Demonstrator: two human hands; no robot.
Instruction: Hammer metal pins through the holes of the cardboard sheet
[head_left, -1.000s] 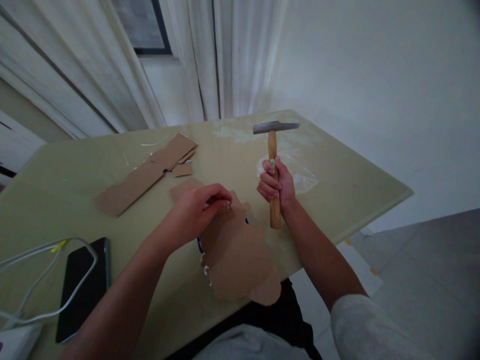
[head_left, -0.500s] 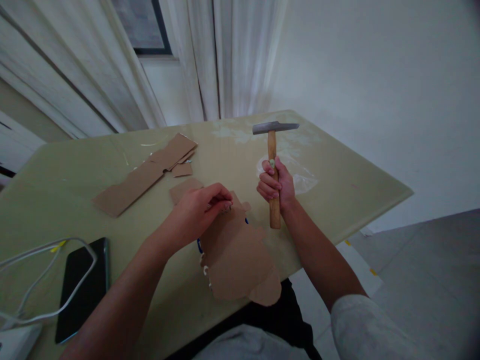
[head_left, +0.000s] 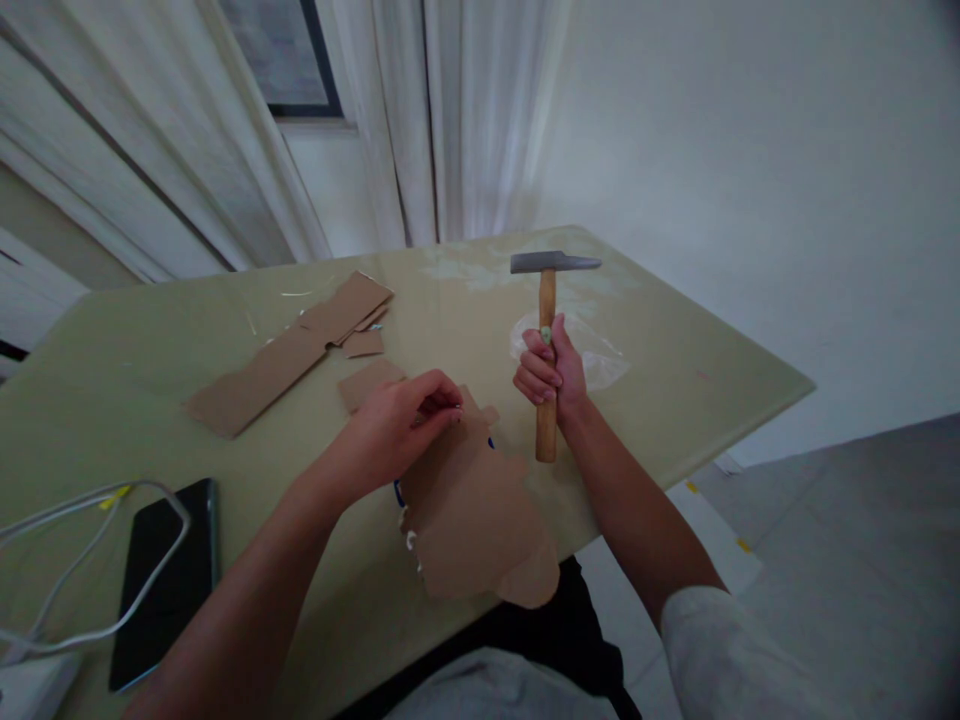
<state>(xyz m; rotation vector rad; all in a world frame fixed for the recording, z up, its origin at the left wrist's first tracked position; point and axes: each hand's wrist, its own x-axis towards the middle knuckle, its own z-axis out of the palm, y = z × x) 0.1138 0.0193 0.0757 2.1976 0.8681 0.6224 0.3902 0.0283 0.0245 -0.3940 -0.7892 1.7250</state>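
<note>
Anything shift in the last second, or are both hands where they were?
Almost nothing moved. The left hand stays pinched at the near cardboard piece, fingers slightly readjusted. The right hand keeps the hammer upright, head up. Nothing was picked up or let go; the phone lies as before.

Left hand (head_left: 397,425) and forearm: bare from fingertips to the lower frame edge, no sleeve, watch or ring visible. Right hand (head_left: 551,368): bare, with a bare forearm running down to a pale grey-white sleeve (head_left: 739,655) that begins at about the elbow and looks soft and loosely fitted. A small pale green mark (head_left: 546,334) shows at the top of the right hand, too small to identify. Torso: light grey garment (head_left: 499,692) at the lower frame edge; dark, near-black clothing (head_left: 559,625) just above it.
</note>
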